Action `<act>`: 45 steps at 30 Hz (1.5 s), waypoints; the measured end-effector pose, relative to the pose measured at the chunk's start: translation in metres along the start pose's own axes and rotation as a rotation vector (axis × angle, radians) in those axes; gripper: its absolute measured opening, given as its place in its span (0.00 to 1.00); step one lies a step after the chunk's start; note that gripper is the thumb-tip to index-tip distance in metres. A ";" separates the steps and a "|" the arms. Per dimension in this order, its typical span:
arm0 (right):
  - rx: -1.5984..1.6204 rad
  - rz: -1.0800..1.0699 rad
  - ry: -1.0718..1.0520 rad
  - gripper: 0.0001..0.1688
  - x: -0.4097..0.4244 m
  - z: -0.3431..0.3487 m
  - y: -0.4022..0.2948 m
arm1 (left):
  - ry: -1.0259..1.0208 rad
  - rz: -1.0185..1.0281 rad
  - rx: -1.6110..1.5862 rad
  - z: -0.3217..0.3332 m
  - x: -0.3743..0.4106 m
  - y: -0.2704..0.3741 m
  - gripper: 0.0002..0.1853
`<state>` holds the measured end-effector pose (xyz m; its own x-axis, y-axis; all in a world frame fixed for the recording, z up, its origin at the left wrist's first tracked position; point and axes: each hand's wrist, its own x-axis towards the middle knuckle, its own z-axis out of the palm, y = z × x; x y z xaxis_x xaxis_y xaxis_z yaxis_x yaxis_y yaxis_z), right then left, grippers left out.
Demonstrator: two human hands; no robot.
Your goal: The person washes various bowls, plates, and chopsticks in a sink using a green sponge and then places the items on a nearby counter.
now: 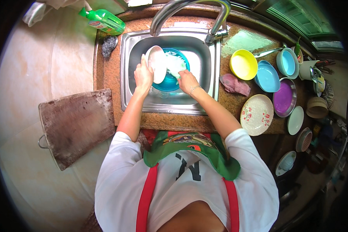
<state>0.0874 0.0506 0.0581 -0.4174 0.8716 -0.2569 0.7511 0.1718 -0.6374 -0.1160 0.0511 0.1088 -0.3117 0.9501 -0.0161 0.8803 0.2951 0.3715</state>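
Note:
Over the left part of the stainless steel sink [168, 108], my left hand [143, 76] grips a white bowl [157, 65] by its left rim, the bowl tilted on edge. My right hand [188, 82] has its fingers closed on a pale cloth [175, 64], which looks wet and overexposed. Both are above a blue basin [168, 84] standing in the sink, with liquid or suds inside that glare partly hides. The curved metal faucet [188, 4] arches over the sink's far side; whether water runs cannot be told.
Right of the sink stand a yellow bowl [243, 64], blue bowls [267, 77], a purple-looking metal basin [284, 97], a flowered plate [257, 115] and a pink cloth [235, 84]. At left are a green soap bottle [106, 21], steel wool [108, 46] and a cutting board [78, 127].

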 end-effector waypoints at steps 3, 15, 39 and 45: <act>-0.078 -0.036 0.090 0.25 0.042 0.047 0.009 | -0.063 -0.061 0.038 0.008 -0.004 -0.014 0.33; 0.910 0.895 0.245 0.17 0.112 0.090 0.015 | -0.306 -0.219 -0.260 0.057 0.009 -0.053 0.30; 1.141 0.123 -0.411 0.19 0.082 -0.015 0.009 | -0.638 -0.259 -0.419 0.061 0.050 -0.081 0.26; 1.102 0.293 -0.169 0.20 0.121 0.028 0.032 | -0.711 -0.380 -0.998 0.031 0.031 -0.060 0.17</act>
<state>0.0464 0.1492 -0.0133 -0.4266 0.7248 -0.5410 0.0104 -0.5942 -0.8043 -0.1667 0.0657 0.0570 0.0470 0.7595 -0.6488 0.0341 0.6479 0.7609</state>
